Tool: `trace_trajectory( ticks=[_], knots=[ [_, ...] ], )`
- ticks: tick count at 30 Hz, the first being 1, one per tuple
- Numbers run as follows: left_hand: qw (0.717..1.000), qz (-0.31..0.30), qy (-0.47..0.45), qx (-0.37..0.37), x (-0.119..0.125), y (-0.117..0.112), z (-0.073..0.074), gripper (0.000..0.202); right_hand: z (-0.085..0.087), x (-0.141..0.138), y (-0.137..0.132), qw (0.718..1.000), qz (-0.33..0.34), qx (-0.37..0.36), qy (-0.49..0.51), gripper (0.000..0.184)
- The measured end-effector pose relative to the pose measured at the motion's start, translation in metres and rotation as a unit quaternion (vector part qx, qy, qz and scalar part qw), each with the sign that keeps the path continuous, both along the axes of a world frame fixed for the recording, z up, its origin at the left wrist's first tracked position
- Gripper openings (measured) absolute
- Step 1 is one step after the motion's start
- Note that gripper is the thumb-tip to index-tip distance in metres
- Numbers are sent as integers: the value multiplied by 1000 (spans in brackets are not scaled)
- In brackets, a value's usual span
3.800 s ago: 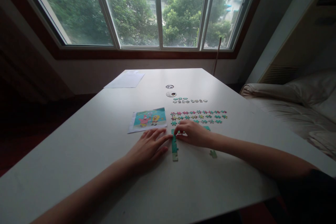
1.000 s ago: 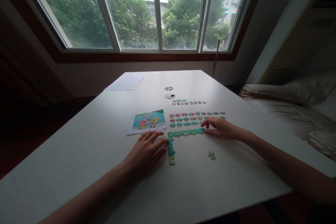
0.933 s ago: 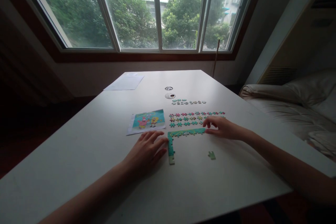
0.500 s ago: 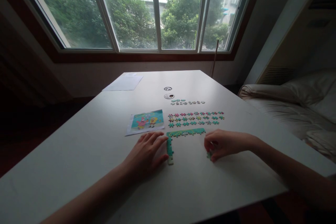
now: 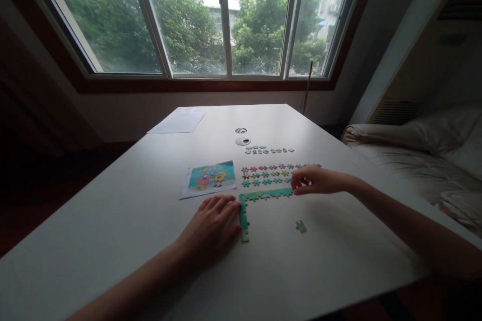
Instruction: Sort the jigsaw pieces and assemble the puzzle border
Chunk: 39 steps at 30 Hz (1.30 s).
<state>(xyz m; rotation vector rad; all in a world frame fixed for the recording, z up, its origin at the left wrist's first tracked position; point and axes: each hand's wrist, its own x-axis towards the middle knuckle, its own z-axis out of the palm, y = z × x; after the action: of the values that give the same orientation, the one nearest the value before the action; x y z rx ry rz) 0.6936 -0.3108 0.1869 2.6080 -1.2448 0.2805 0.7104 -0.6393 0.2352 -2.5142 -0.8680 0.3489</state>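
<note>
An L-shaped strip of joined teal puzzle pieces point(image 5: 265, 194) lies on the white table point(image 5: 113, 220). My left hand point(image 5: 213, 223) rests flat with its fingers spread, fingertips against the strip's short vertical leg point(image 5: 244, 218). My right hand point(image 5: 320, 180) is curled in a pinch at the right end of the horizontal leg; I cannot make out what the fingertips hold. A single loose green piece point(image 5: 300, 226) lies apart, below my right hand.
A cartoon reference picture point(image 5: 209, 179) lies left of rows of loose pieces point(image 5: 269, 174); a shorter row point(image 5: 269, 150) sits farther back. Two round discs point(image 5: 243, 141), a paper sheet point(image 5: 176, 123), a window behind, a cushioned sofa point(image 5: 414, 160) at right.
My right hand dropped from the strip's right end to the loose green piece, then returned to that end. The loose piece stays on the table. My left hand has hardly moved.
</note>
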Motion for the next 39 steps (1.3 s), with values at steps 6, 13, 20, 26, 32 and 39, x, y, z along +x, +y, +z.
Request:
trace_trajectory(
  ticks=[6,13,20,26,32,39],
  knots=[
    [1000,-3,8,-11,1,0,0,35,-6,95,-6,989,-124,-27,-72,19],
    [1000,-7,12,-13,3,2,2,36,-21,170,11,976,-197,-35,-91,20],
    [1000,1,21,-3,4,2,1,36,-29,196,22,976,-211,-50,-33,26],
    [999,6,-32,-2,1,0,-2,37,-32,201,26,973,-222,-57,7,21],
    [995,-86,-17,41,-28,-21,11,40,-28,185,23,970,-234,15,-65,17],
    [967,-231,78,77,-57,-67,34,41,-13,121,18,971,-179,127,-98,27]
  ],
)
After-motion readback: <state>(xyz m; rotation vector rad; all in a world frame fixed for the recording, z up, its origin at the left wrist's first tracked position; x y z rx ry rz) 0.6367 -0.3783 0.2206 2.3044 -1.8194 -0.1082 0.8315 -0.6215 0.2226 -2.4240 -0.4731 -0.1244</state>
